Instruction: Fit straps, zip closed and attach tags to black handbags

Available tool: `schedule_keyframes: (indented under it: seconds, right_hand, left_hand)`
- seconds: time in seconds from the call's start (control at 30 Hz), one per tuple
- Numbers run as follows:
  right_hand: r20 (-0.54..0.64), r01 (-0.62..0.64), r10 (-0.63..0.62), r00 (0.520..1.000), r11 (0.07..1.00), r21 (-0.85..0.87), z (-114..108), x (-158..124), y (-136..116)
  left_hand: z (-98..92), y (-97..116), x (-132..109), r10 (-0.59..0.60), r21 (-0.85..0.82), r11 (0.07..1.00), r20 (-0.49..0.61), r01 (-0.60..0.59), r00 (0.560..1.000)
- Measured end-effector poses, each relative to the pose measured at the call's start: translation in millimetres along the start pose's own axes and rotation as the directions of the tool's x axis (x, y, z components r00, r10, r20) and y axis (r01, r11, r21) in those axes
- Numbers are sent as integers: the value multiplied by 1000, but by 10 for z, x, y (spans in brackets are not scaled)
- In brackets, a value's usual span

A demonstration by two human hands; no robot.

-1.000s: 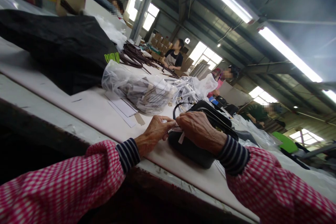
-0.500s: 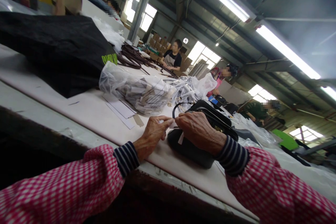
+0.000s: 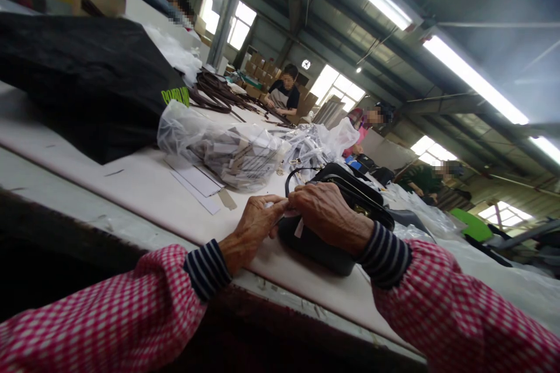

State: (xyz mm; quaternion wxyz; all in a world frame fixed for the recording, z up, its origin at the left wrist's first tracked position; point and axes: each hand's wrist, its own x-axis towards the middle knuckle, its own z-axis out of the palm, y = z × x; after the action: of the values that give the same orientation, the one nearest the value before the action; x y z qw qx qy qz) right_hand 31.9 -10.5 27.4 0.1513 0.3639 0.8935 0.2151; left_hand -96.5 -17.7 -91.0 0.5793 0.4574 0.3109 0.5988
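A black handbag [image 3: 315, 247] with gold-coloured hardware and a thin looped strap [image 3: 287, 180] lies on the white-topped table, partly behind my right hand. My left hand [image 3: 256, 224] is closed in a pinch, a bit of something white showing between its fingers. Fingertips of both hands meet at the bag's left end. My right hand [image 3: 321, 210] is closed too, over the bag, and a small pale strip [image 3: 299, 227] hangs below its fingers. What exactly each hand pinches is too small and hidden to name.
Left of the bag sits a clear plastic bag [image 3: 231, 151] full of white pieces, with flat cards [image 3: 196, 186] before it. Black cloth [image 3: 87, 81] with green lettering covers the table's left. Brown straps [image 3: 219, 90] lie farther back. A co-worker [image 3: 284, 96] sits across the table.
The view has shifted slightly. My fingertips have drawn closer together, and the thin piece seen between them earlier is now mostly covered. The bag stays in place.
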Motion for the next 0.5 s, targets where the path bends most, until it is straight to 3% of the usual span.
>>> schedule_keyframes:
  seconds: [0.2,0.37,0.5]
  right_hand:
    - [-30,-10,11,999,999,34,33,-21,10]
    - [-38,-47,48,998,999,19,31,-66,-73]
    - [-128,-79,81,989,997,18,86,-178,-118]
  left_hand:
    - [-8,76,-29,-15,-7,1000,67,16,998]
    - [-29,48,-5,5,64,998,15,-6,1000]
    - [-53,-8,44,34,105,994,13,-35,999]
